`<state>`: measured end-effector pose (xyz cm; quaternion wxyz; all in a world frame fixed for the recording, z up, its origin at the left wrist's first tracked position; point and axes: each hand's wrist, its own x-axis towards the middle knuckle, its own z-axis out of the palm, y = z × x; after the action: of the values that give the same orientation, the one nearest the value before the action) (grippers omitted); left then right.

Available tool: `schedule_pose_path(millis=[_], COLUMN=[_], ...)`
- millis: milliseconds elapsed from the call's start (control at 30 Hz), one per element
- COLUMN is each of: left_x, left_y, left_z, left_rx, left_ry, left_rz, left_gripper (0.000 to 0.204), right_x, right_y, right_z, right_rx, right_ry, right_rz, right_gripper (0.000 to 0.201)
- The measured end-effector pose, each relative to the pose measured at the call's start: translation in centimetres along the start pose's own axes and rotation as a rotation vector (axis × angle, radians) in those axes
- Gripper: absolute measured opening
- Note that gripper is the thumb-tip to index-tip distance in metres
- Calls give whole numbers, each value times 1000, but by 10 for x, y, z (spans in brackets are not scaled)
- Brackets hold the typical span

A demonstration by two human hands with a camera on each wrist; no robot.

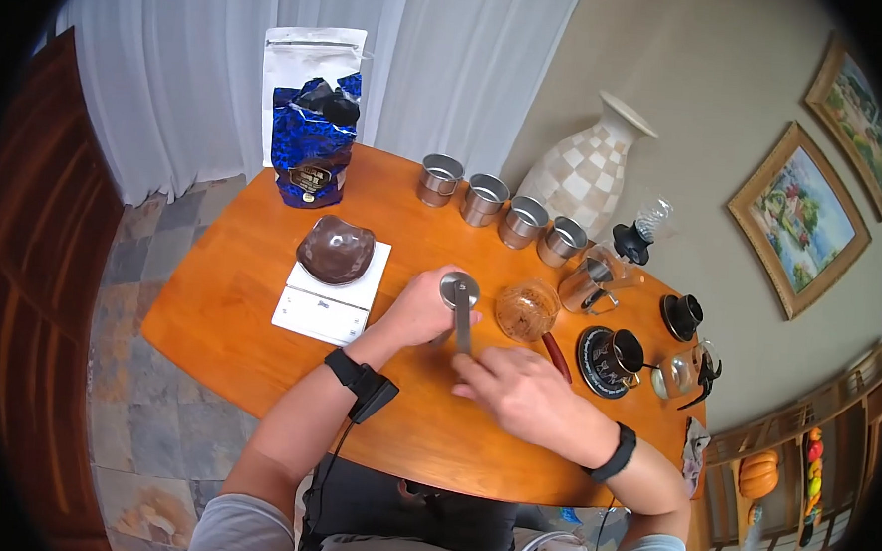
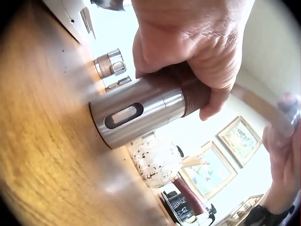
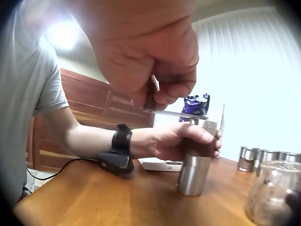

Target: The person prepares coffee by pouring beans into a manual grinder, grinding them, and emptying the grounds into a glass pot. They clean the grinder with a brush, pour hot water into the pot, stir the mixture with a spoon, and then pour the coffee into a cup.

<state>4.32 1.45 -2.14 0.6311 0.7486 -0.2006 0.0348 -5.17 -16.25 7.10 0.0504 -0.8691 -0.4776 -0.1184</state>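
A steel hand coffee grinder (image 2: 141, 110) with a brown band and a small window stands at the table's middle, its base right at the wood. My left hand (image 1: 424, 310) grips it round the band, fingers and thumb wrapped about the upper body. On top, the crank handle (image 1: 462, 322) points back toward me. My right hand (image 1: 534, 395) holds the knob at the crank's end, fingers curled round it in the right wrist view. To the grinder's right sits a glass pot (image 1: 527, 312) with brown specks inside and a reddish side handle.
Left of the grinder, a brown bowl (image 1: 336, 250) sits on a white scale (image 1: 321, 312). Behind stands a blue coffee bag (image 1: 313, 154). Several steel cups (image 1: 485, 200) line the back edge; a steel pitcher (image 1: 585, 285), black cup (image 1: 613, 356) and glass server (image 1: 677, 373) occupy the right.
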Motion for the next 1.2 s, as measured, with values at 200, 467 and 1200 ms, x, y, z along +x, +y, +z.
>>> schedule_pose_path(millis=[200, 467, 1200], left_x=[-12, 2, -2], left_y=[-30, -6, -1], left_z=[6, -2, 0], left_rx=[-14, 96, -64], left_ry=[46, 11, -27], left_rz=[78, 177, -35], left_gripper=[43, 43, 36], right_x=[80, 157, -28], right_y=[-6, 57, 31], right_z=[42, 61, -6], right_rx=[25, -74, -38], right_ry=[185, 205, 90], right_rz=[-201, -44, 179], right_gripper=[20, 20, 25])
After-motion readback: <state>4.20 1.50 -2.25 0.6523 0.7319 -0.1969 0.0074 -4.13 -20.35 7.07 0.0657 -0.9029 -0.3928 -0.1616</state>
